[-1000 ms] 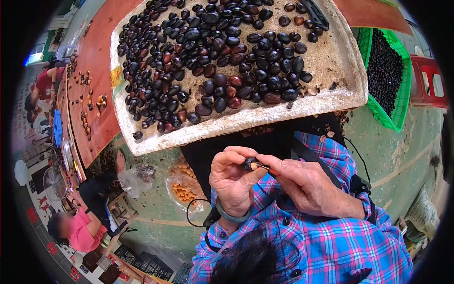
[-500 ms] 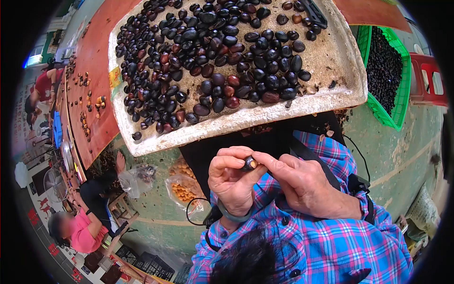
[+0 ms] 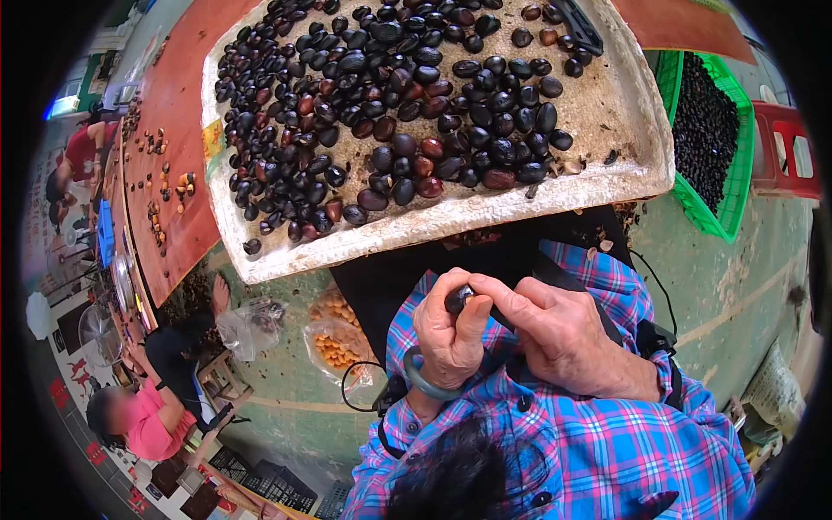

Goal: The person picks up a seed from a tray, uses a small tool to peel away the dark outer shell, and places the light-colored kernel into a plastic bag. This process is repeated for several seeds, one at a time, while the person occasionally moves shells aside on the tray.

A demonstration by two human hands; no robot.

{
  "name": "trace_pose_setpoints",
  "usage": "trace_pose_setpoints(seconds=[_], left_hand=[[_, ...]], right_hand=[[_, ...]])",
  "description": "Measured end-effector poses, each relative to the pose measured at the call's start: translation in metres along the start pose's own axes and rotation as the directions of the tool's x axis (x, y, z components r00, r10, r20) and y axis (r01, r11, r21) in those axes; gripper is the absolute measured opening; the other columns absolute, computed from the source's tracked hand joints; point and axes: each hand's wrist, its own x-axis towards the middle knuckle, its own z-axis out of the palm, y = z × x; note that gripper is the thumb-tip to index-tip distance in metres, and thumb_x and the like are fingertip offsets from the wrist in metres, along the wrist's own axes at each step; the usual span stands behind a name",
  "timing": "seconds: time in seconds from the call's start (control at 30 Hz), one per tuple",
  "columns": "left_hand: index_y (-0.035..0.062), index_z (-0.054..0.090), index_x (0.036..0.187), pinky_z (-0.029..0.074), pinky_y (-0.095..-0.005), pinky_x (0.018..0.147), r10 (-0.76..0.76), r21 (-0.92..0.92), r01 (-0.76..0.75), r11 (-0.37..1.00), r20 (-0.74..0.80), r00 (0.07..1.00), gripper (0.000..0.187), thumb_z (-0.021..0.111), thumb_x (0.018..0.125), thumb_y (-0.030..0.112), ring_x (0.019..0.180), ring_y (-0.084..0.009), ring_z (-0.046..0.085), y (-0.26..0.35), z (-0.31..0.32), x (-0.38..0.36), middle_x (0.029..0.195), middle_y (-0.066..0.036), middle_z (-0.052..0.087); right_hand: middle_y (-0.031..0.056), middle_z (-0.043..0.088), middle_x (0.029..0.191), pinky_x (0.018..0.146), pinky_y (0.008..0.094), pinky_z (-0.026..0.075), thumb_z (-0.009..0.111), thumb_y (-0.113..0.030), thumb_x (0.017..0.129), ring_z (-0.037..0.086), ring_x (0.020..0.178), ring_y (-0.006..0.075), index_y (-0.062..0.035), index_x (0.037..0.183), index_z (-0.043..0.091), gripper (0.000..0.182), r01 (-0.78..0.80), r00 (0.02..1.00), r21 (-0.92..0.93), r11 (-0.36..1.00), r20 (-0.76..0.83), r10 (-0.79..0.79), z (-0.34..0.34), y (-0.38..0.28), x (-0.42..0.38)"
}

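Note:
My left hand (image 3: 447, 338) pinches a glossy dark oval nut (image 3: 458, 300) between thumb and fingers, above my lap. My right hand (image 3: 559, 334) meets it from the other side. Its fingertips are pressed together right at the nut, and whatever they hold, if anything, is hidden. Just beyond both hands lies a white foam tray (image 3: 433, 227) carrying many black and reddish-brown nuts (image 3: 403, 165). The nuts are loose and crowd the tray's left and middle.
A green crate (image 3: 737, 165) of small dark nuts stands right, by a red plastic stool (image 3: 793, 143). Bags of orange kernels (image 3: 336, 348) and a clear bag (image 3: 251, 329) lie on the floor. A person in pink (image 3: 156, 420) sits left, near the red-brown table (image 3: 182, 234).
My left hand has turned and moved slightly right, its thumb now upright against the nut. The pale patch seen on the nut earlier is now out of sight. My right hand stays close by.

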Motion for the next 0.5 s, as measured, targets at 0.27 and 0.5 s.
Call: trace_pose_setpoints(seconds=[0.27,0.5], left_hand=[[-0.003,0.052,0.099,0.038,-0.0236,0.052,0.055,-0.113,-0.042,0.993,0.111,0.992,0.024,0.057,0.086,0.017,0.058,-0.0105,0.047,-0.011,-0.007,-0.008,0.073,-0.007,0.055],[-0.0021,0.053,0.094,0.039,-0.0239,0.052,-0.162,-0.219,0.244,0.945,0.337,0.927,0.018,0.056,0.085,0.014,0.059,-0.0103,0.047,-0.002,-0.026,-0.017,0.073,-0.006,0.055]], right_hand=[[0.0048,0.046,0.071,0.044,0.0345,0.045,0.059,-0.003,0.066,0.055,0.061,0.0223,-0.0176,0.131,0.041,0.07,-0.015,0.994,-0.07,0.997,0.104,0.022,-0.002,-0.003,-0.005],[0.005,0.047,0.073,0.045,0.034,0.045,0.06,-0.005,0.067,0.055,0.063,0.0216,-0.0178,0.13,0.042,0.066,0.032,0.986,-0.07,0.997,0.163,-0.02,-0.003,-0.004,-0.01]])
